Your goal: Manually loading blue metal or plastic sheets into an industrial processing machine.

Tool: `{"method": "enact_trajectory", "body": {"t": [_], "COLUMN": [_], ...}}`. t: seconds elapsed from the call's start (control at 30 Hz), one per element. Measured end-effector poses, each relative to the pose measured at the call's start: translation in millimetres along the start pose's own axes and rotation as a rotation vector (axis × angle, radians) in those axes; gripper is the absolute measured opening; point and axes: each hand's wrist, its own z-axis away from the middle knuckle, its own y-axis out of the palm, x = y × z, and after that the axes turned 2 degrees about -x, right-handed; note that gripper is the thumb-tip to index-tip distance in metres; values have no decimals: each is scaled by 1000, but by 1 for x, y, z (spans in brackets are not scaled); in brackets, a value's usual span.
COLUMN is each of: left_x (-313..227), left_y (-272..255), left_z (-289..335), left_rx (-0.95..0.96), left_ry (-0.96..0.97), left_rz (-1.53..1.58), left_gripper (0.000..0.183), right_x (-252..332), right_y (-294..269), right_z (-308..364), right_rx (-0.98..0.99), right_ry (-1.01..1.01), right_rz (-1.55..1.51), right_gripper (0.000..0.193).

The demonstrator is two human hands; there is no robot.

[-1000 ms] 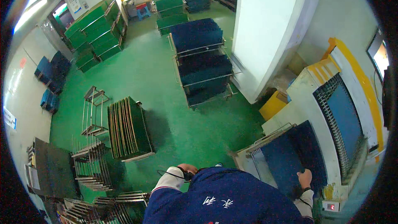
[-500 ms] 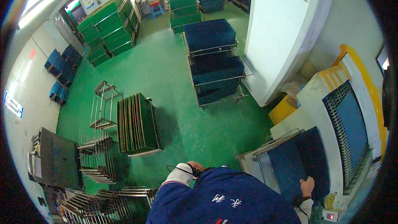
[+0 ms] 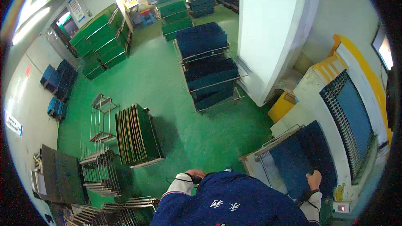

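My right hand [image 3: 314, 180] is closed at the near edge of a dark blue flat panel [image 3: 316, 146], its thumb side toward the left. Beside it, partly overlapped, lies a second blue panel [image 3: 287, 165]; both rest on a pale rack-like stand [image 3: 254, 164] at the lower right. Close to my waist on the left is my left hand [image 3: 195, 173], with a dark band at the wrist. My dark blue garment hides part of it, and its fingers do not show clearly.
A conveyor machine [image 3: 345, 129] stands right of the panels. Beyond are a yellow box [image 3: 282, 106] and a white pillar [image 3: 261, 37]. Ahead stands a rack of blue panels [image 3: 209, 69]. Green boards [image 3: 132, 136] and bare metal racks [image 3: 98, 165] stand left. A person [image 3: 144, 1] sits far off.
The view has turned a little to the right, so the room's contents sit farther left. My right hand stays closed at the blue panel's edge, slightly higher in the picture.
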Motion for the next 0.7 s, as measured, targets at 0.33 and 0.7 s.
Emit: {"method": "enact_trajectory", "body": {"t": [0.33, 0.7], "left_x": [-103, -115], "left_y": [-18, -12], "left_z": [38, 40], "left_rx": [116, 106], "left_ry": [-16, 3], "left_rz": [-199, -161], "left_gripper": [40, 32], "right_x": [-6, 13], "right_y": [12, -9], "right_z": [7, 11], "right_rx": [-61, 13], "right_ry": [-9, 86], "right_rz": [17, -2], "right_gripper": [42, 44]}}
